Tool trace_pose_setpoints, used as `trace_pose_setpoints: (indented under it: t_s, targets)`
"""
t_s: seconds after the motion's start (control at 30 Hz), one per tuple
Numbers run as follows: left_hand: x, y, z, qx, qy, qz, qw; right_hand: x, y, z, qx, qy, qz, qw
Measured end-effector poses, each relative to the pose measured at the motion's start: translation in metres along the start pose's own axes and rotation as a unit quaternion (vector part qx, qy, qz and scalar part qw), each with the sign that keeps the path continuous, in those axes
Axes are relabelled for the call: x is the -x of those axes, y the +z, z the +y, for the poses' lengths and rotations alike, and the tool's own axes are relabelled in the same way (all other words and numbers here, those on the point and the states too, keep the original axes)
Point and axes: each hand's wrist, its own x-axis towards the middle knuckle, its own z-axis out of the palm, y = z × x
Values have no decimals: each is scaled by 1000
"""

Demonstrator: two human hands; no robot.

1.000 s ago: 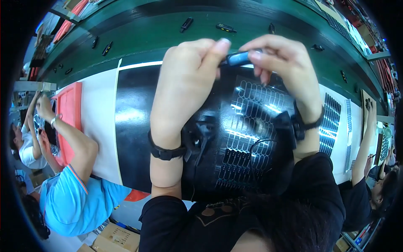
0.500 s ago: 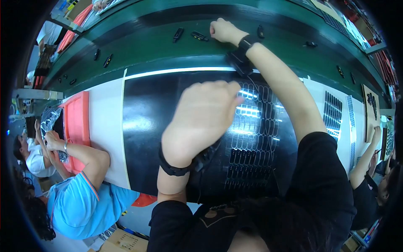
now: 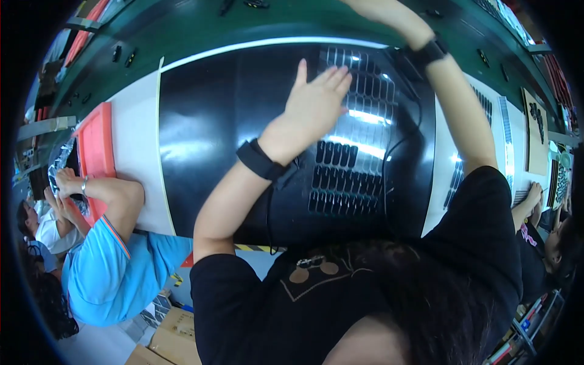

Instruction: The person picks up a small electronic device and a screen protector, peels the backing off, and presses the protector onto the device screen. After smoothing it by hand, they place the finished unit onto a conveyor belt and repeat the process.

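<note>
My left hand [image 3: 315, 111] hovers over or rests on the upper left part of a clear sheet [image 3: 372, 91] with rows of pill-shaped outlines; contact cannot be told. Its fingers are stretched out, thumb apart, and nothing is in it. Black pill-shaped pieces [image 3: 345, 179] fill the sheet's lower rows. A black mat [image 3: 213, 140] lies under the sheet. Beyond the mat, my right hand [image 3: 384, 11] reaches over the green belt [image 3: 188, 39], its fingers cut off by the upper edge of the picture. Both wrists wear black bands, with a thin cable running down over the mat.
Small black devices [image 3: 130, 59] lie scattered along the belt. To the left, a person in a blue shirt [image 3: 112, 277] works at a red tray [image 3: 97, 146]. More pill-shaped pieces and a brown board [image 3: 535, 137] lie at the right, near another person. Cardboard boxes [image 3: 173, 334] stand below.
My left hand has gone from curled to stretched-out fingers and moved off the near foreground. My right hand, a fist over the belt before, is now at the upper edge. The whole view has shifted.
</note>
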Motion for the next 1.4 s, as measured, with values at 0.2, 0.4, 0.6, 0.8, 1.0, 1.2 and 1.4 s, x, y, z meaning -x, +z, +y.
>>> trace_pose_setpoints:
  t_s: [0.2, 0.4, 0.6, 0.8, 1.0, 1.2, 1.4]
  targets:
    - [-2, -29, 0, 47, 18, 25, 998, 86, -8, -12, 16, -64, -151, 986]
    - [28, -29, 19, 181, 39, -58, 981, 121, 18, -23, 154, -21, -239, 959]
    - [40, -26, 35, 237, -29, 17, 971, 123, 32, -22, 164, -40, -191, 967]
    - [48, -96, 51, 227, -62, 100, 967, 117, 12, -22, 102, -4, -272, 957]
    - [29, -152, 37, 332, -120, 239, 904, 97, -16, -29, -50, -143, -67, 986]
    - [17, -164, 30, 575, -124, 362, 723, 95, -65, -97, -291, -56, 76, 952]
    - [8, -161, 22, 618, -128, 345, 695, 102, -61, -113, -407, -100, 75, 905]
